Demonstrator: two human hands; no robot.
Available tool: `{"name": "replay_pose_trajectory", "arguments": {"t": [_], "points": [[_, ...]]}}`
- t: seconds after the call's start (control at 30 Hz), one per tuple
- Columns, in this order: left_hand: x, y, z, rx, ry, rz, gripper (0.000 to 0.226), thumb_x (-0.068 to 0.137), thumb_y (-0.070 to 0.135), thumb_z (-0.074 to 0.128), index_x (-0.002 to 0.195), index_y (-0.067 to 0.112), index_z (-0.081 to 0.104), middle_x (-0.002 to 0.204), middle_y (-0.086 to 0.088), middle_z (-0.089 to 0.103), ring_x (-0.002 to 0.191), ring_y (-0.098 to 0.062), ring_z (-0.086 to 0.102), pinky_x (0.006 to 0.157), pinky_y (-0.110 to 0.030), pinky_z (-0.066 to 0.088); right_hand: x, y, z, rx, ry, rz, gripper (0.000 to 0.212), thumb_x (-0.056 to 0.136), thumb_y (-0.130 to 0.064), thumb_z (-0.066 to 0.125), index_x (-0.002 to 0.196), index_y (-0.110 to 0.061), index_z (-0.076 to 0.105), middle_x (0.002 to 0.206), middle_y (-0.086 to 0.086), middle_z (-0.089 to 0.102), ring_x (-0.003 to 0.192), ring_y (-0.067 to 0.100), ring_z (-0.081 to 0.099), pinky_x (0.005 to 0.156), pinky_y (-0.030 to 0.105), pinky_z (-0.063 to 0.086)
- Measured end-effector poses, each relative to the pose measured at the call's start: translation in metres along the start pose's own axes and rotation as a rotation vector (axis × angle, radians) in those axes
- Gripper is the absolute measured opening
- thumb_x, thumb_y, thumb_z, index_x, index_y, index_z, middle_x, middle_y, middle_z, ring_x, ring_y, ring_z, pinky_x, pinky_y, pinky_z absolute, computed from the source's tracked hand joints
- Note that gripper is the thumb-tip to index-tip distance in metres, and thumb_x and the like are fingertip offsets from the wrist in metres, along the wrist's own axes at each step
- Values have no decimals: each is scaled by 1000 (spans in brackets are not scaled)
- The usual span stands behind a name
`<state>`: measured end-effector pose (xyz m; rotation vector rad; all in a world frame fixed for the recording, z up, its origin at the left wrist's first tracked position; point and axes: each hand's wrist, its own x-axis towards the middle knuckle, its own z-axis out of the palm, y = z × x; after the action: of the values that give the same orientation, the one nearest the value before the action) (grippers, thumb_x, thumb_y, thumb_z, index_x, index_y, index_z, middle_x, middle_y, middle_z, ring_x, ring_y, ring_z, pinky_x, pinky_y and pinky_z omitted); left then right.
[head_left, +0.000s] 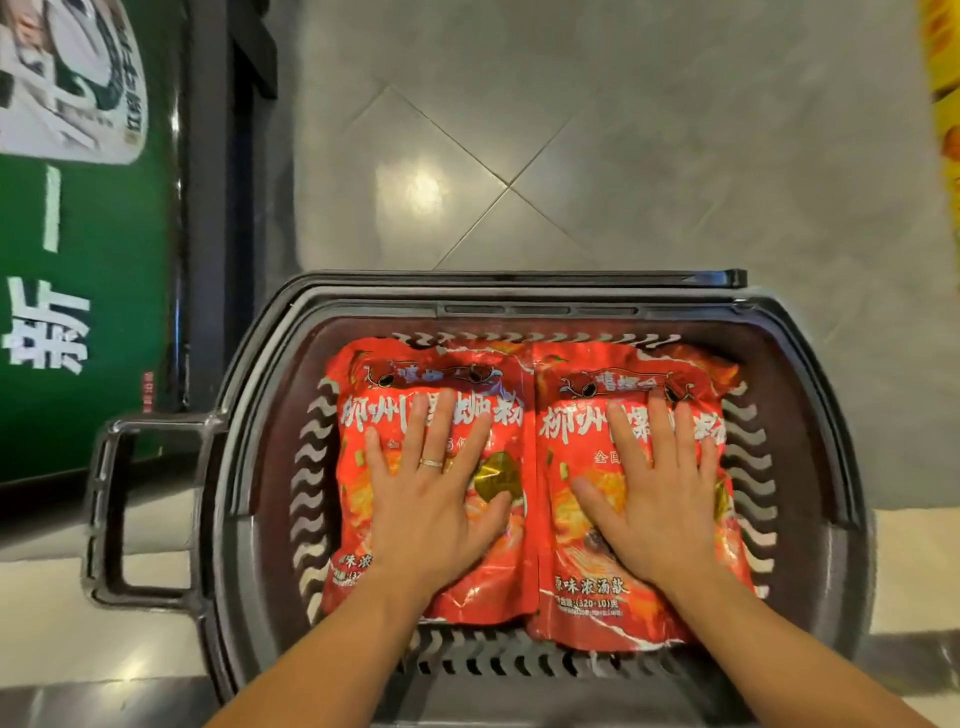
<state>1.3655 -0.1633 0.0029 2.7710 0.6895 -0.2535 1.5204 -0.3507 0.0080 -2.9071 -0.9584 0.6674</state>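
Left hand: the left hand (434, 499) lies palm down on the left packet (356, 467), its fingers (441, 415) straight and spread – they curl round nothing and only rest on the wrapper
Right hand: the right hand (657, 499) lies palm down on the right packet (587, 608) in the same way, fingers (657, 421) straight and fanned out, thumb pointing inward, nothing pinched or gripped
Ring: a thin band (431, 462) sits on 1 finger of the left hand
Packets: 2 red foil packets with white lettering, lying flat side by side inside the basket, their inner edges touching along the middle; the printed tops point away from the person
Basket: a dark plastic basket (519, 306) with wavy slots in its walls holds both packets; the packets cover most of its bottom
Handle: a dark loop handle (109, 509) sticks out from the basket's left side – no hand touches it
Floor: grey glossy tiles (519, 130) beyond the basket, with a bright light reflection
Left edge: a green sign (78, 260) with white characters stands beside the basket
Right edge: a strip of yellow packaging (943, 52), too blurred to read
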Motion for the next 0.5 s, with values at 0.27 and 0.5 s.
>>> {"name": "replay_pose_trajectory", "arguments": {"t": [0.27, 0.5], "points": [[3, 5, 2, 73, -114, -19, 76, 90, 68, 34, 157, 32, 28, 167, -8, 16, 155, -29, 7, 116, -69, 10, 6, -1, 2, -67, -62, 15, 80, 89, -80, 11, 156, -36, 14, 161, 14, 25, 149, 40, 16, 117, 62, 15], [29, 17, -85, 44, -449, -72, 71, 98, 65, 26, 159, 35, 5, 168, 0, -7, 155, -22, -11, 121, -60, 2, 4, -19, -61, -77, -276, 35, 78, 94, -71, 25, 157, -35, -4, 167, 8, -2, 152, 35, -6, 120, 60, -1]]}}
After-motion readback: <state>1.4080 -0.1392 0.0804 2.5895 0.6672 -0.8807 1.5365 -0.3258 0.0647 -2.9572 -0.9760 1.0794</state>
